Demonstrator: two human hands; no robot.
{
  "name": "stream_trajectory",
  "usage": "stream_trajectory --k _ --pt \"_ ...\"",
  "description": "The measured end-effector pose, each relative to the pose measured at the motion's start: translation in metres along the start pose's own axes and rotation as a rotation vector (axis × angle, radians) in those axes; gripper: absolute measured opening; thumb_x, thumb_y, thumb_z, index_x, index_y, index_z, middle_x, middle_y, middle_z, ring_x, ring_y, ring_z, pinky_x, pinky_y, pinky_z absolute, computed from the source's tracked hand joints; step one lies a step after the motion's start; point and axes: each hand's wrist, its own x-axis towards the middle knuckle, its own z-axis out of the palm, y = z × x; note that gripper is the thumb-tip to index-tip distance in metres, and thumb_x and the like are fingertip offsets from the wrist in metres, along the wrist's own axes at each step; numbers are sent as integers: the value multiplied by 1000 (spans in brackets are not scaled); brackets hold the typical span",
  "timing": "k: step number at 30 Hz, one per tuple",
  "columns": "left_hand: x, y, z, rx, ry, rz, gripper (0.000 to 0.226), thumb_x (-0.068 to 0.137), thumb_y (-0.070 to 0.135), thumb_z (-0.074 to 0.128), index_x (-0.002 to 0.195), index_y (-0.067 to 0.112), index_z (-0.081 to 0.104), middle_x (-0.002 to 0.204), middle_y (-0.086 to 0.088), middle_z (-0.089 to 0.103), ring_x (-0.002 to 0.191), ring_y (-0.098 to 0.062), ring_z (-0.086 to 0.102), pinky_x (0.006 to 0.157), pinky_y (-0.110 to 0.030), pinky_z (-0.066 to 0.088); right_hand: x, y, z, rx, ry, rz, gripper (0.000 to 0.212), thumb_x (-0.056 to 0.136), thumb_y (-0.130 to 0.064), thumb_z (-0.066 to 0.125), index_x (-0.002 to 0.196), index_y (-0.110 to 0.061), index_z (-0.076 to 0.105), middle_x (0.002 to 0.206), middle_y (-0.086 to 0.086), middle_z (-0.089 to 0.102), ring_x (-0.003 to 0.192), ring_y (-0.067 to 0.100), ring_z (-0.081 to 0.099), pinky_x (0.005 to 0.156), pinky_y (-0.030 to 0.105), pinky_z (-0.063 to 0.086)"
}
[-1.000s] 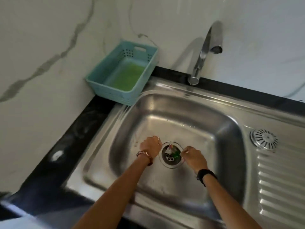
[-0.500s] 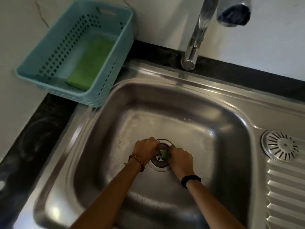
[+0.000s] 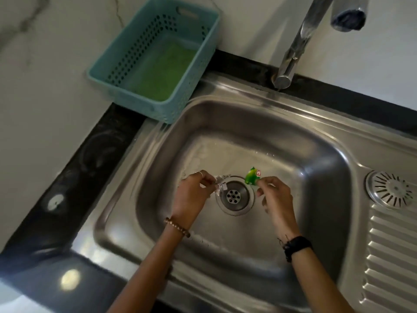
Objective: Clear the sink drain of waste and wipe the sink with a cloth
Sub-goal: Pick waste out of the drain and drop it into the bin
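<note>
Head view: both hands are down in the steel sink (image 3: 327,159), the left hand (image 3: 191,195) pinching a crumpled clear scrap (image 3: 219,185) at the left edge of the drain (image 3: 234,196), the right hand (image 3: 276,199) pinching a green wrapper (image 3: 252,176) just above the drain's right rim. The drain's strainer holes show bare between them. Back left, a green cloth (image 3: 161,71) lies in the teal basket (image 3: 117,64) on the counter, with the tap (image 3: 295,44) rising at the back.

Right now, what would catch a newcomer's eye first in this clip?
The bright green wrapper pinched in the right hand, just above the bare drain at the middle of the steel sink. Next, the left hand holding a clear scrap, and the teal basket with a green cloth at the back left corner.
</note>
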Motion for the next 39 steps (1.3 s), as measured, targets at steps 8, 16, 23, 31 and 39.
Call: stream_trajectory --k 8,16,23,31,39 --pt "-140 -48 -61 -405 202 -94 20 80 15 70 67 27 59 57 11 60 47 -5 59 54 -26 53 -147 -6 70 132 -352 -105 23 89 -12 53 68 -19 56 49 -5 53 32 1 36 32 11 22" --pt "-347 -189 -125 -514 554 -306 9 84 15 64 74 15 65 62 -1 65 56 -14 62 58 -32 53 -310 75 178 -127 -758 -163 22 88 -13 55 67 -20 55 49 -6 56 33 -1 40 32 10 25" --pt "-450 -335 -110 -812 863 -583 12 81 7 66 84 -4 66 72 -13 66 47 1 57 46 -13 48 -381 183 288 -550 -986 -218 22 82 -20 63 61 -23 57 55 -11 56 51 5 47 50 23 36" --pt "-369 -532 -19 -1136 786 -849 5 82 -3 62 82 1 60 67 -12 60 50 -13 55 49 -19 53 -317 351 414 -972 -933 -230 26 83 -13 57 61 -25 52 85 15 69 80 33 66 71 41 55" --pt "-279 -700 66 -1026 783 -1074 15 84 -9 51 94 -2 60 77 -20 64 31 -3 55 46 -17 51 -220 507 506 -1090 -921 -238 16 83 -4 53 80 -15 65 98 17 70 90 34 66 82 43 54"
